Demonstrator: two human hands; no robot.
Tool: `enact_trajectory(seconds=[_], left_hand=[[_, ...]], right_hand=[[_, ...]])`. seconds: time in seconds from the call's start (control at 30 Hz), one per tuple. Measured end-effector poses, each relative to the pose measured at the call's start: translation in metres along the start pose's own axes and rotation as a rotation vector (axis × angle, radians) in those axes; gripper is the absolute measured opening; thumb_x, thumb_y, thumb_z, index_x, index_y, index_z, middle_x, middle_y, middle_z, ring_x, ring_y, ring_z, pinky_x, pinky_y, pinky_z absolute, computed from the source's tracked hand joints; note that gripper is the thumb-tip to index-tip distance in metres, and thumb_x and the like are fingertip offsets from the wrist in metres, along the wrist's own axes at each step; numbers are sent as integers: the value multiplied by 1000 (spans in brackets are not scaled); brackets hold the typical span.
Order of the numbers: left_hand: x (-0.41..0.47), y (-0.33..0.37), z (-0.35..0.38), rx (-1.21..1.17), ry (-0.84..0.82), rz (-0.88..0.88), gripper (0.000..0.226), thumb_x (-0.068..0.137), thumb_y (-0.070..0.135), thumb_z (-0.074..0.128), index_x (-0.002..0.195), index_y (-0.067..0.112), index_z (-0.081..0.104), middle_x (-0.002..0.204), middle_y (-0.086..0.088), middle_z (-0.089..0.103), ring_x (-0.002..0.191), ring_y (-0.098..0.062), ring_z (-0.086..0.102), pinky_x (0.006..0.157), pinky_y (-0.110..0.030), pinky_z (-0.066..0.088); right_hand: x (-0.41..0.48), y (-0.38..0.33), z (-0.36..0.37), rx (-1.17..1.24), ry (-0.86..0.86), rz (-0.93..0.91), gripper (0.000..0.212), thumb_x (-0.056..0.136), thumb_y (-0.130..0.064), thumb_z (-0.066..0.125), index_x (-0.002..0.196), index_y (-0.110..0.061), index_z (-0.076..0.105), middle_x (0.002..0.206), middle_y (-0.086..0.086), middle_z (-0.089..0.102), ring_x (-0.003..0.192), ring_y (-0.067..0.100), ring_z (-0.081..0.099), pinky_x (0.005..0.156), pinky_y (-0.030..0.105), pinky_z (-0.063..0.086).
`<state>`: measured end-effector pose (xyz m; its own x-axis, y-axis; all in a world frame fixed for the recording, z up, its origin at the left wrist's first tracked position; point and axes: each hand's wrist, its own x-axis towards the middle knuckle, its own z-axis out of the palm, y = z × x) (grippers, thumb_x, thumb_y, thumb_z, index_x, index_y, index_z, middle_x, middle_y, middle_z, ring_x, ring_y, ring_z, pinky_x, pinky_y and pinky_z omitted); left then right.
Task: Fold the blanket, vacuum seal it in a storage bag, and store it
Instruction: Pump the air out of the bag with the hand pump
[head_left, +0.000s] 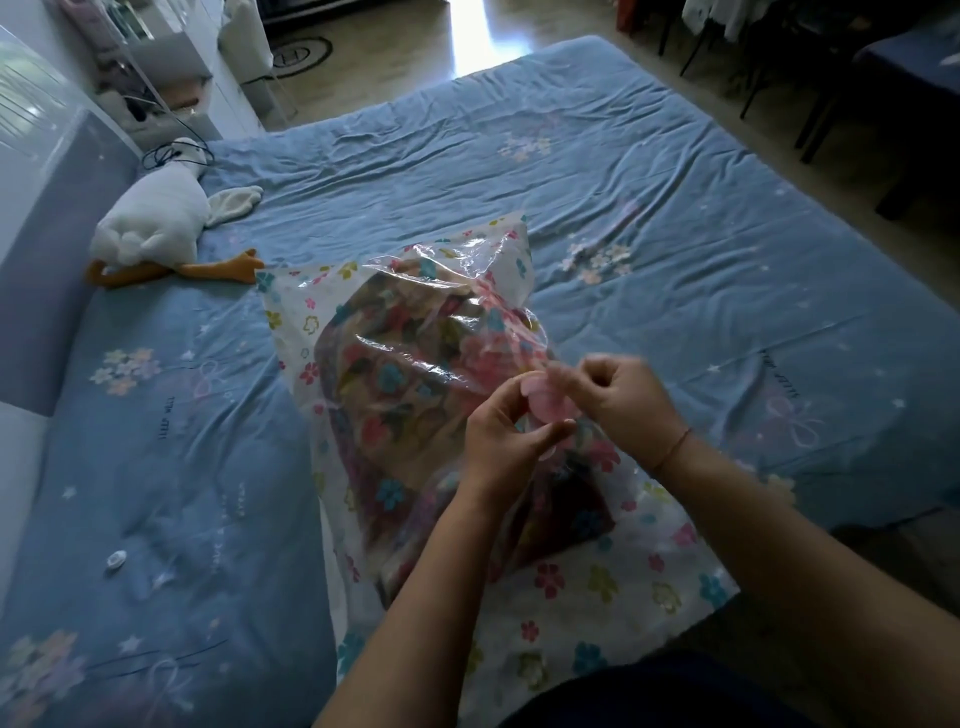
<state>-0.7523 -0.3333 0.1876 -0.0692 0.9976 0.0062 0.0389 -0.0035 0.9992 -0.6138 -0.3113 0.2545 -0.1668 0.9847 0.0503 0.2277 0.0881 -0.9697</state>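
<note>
Over the blanket (395, 384), left hand (506, 441) and right hand (623, 400) pinch a pink cap (545, 404).

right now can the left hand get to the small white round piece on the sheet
Probably yes: only the edge of the storage bag and bare sheet lie between the left hand and the small white round piece, once it lets go of the pink valve.

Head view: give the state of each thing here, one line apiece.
storage bag: lying on the bed, puffy, not flattened.
blanket: folded, inside the bag.
pink valve: gripped; whether open or closed is unclear.
left hand: pinches the valve.
right hand: blurred, fingers curled on the valve.
plush goose: lying on the bed, untouched.
white disc: loose on the bed.
</note>
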Motion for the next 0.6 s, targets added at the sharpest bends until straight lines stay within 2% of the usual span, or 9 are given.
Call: enact_trajectory(seconds=[0.07, 0.13, 0.23, 0.3, 0.37, 0.43, 0.5, 0.57, 0.6], left_hand=[[1, 0, -1, -5, -4, 3, 53, 69, -2, 85, 118, 6, 66, 112, -10, 73, 107, -23, 69, 97, -38, 54], [6, 0, -3, -7, 12, -9, 57, 67, 0, 86, 120, 5, 65, 114, -12, 72, 105, -21, 68, 97, -37, 53], [9, -1, -3, 30, 19, -14, 58, 66, 0, 87, 119, 9, 65, 113, -11, 72, 102, -17, 68, 96, -33, 54], [8, 0, 0, 11, 34, -14, 56, 66, -3, 86, 118, 5, 66, 111, -12, 72, 101, -17, 69, 95, -31, 54], [5, -1, 3, -5, 34, -8, 55, 67, -4, 85, 118, 1, 65, 111, -12, 73, 104, -23, 69, 96, -35, 54], [3, -3, 3, -2, 11, 5, 54, 68, -2, 85, 119, 2, 66, 112, -11, 73, 107, -26, 69, 97, -40, 54], [5, -5, 0, 2, 14, 1, 56, 68, 5, 87, 120, 5, 65, 113, -10, 72, 108, -26, 68, 98, -41, 53], [8, -5, -2, 15, 37, -14, 58, 66, 6, 88, 119, 9, 66, 113, -8, 73, 107, -24, 68, 98, -39, 53], [10, -5, -3, 21, 39, -20, 58, 66, 5, 88, 119, 11, 66, 113, -7, 73, 106, -23, 69, 98, -38, 53]], right_hand=[[0, -2, -4, -48, -17, 13, 43, 76, -46, 66, 50, -13, 53, 44, -11, 40, 44, 3, 33, 49, 24, 32], [3, -39, -15, 66, 13, -148, 42, 83, -38, 67, 50, -14, 56, 41, -12, 41, 42, 1, 31, 46, 17, 29], [10, -77, -25, 246, 55, -345, 45, 90, -25, 62, 55, 1, 51, 41, -13, 45, 42, 0, 32, 45, 12, 27], [10, -56, -18, 173, 92, -298, 53, 89, -32, 63, 56, 6, 48, 44, -9, 44, 42, 5, 33, 44, 18, 30], [5, -16, -6, -8, 50, -133, 55, 85, -47, 65, 52, -5, 52, 43, -6, 46, 41, 11, 38, 46, 28, 36], [2, 7, -3, -135, 5, 8, 49, 80, -49, 63, 49, -15, 48, 39, -11, 40, 40, 4, 33, 46, 25, 32], [4, -10, -8, -93, 17, -65, 51, 84, -43, 66, 51, -8, 51, 41, -10, 37, 41, 2, 30, 45, 21, 28], [9, -47, -18, 71, 49, -226, 56, 87, -36, 66, 57, 8, 49, 45, -6, 37, 44, 6, 28, 44, 20, 26], [11, -63, -22, 159, 55, -282, 57, 88, -33, 65, 59, 13, 46, 45, -9, 38, 44, 5, 28, 44, 18, 25]])
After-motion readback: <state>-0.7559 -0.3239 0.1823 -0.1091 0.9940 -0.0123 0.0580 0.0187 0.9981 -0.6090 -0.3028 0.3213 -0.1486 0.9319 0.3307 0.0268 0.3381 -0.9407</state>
